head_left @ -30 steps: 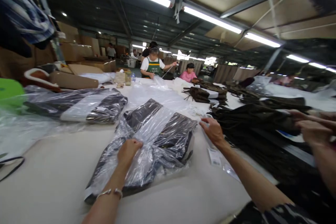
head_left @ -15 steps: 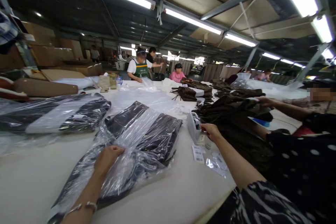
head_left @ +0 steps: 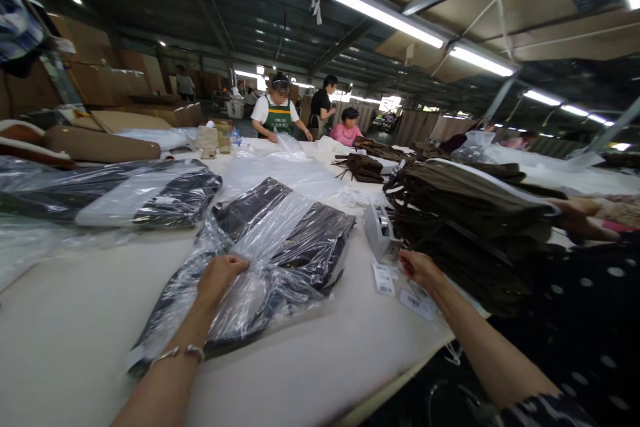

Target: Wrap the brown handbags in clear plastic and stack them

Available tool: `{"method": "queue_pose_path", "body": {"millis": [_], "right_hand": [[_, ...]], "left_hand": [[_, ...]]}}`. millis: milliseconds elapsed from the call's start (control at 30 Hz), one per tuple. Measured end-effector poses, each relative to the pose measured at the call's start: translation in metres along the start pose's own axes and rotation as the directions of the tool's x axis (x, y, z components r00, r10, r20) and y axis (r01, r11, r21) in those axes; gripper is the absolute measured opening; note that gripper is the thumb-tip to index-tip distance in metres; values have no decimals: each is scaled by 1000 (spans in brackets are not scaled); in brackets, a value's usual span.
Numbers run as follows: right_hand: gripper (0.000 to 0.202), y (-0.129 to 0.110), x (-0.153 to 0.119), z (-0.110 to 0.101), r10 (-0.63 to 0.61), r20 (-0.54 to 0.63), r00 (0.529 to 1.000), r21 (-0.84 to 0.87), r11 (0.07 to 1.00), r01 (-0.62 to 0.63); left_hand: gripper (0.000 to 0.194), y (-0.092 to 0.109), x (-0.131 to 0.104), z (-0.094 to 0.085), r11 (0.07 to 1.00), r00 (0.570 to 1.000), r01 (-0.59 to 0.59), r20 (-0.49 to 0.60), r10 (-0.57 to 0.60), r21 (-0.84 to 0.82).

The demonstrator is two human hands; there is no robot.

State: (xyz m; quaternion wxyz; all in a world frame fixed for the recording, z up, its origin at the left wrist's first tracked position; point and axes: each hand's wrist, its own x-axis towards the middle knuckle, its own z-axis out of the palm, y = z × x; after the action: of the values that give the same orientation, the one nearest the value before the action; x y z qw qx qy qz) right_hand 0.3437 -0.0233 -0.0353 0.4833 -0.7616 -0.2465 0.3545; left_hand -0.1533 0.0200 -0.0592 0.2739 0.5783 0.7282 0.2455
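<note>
A dark folded garment in a clear plastic bag lies on the white table in front of me. My left hand pinches a gathered fold of the bag's plastic near its middle. To the right stands a grey tape dispenser. My right hand is at the dispenser's near end, fingers pressed together; what they hold, if anything, is too small to make out. White printed labels lie on the table just below the dispenser, partly beside my right hand.
Another bagged dark garment lies at the left. Dark brown garments are piled at the right, where a co-worker's hand touches them. Flat clear plastic covers the table beyond. More people work at the far side.
My right hand has moved slightly down and toward me, from the dispenser's side to its near end. The co-worker has spread the brown garments over the pile. The view has shifted.
</note>
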Motion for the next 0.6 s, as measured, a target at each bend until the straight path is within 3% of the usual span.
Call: {"method": "queue_pose_path", "body": {"millis": [67, 133, 200, 233, 300, 367, 433, 500, 600], "right_hand": [[29, 2, -5, -6, -23, 13, 1000, -80, 997, 24], [21, -5, -14, 0, -109, 114, 987, -146, 981, 125], [23, -22, -31, 28, -261, 351, 899, -200, 917, 344], [29, -33, -46, 49, -319, 492, 810, -199, 864, 462], [34, -59, -83, 103, -344, 735, 584, -154, 754, 638], [31, -80, -123, 163, -279, 887, 368, -110, 645, 756], [29, -93, -154, 221, -152, 965, 214, -122, 461, 879], [25, -97, -168, 270, -39, 986, 164, -147, 280, 949], [18, -97, -164, 322, 45, 984, 174, -178, 118, 977]], "left_hand": [[23, 4, -6, -1, 1000, 1000, 25, 6, -26, 14], [19, 5, -9, -1, 998, 998, 55, -12, -55, 10], [16, 6, -10, 0, 996, 996, 84, -27, -84, 6], [16, 5, -9, 1, 995, 995, 98, -34, -98, 5], [16, 5, -10, 1, 993, 992, 121, -44, -121, 2], [16, 6, -11, 2, 991, 989, 135, -51, -135, -4], [15, 8, -12, 1, 989, 987, 148, -55, -148, -12], [15, 9, -13, 1, 987, 985, 160, -58, -161, -17], [15, 8, -12, 2, 986, 983, 167, -71, -168, -15]]}}
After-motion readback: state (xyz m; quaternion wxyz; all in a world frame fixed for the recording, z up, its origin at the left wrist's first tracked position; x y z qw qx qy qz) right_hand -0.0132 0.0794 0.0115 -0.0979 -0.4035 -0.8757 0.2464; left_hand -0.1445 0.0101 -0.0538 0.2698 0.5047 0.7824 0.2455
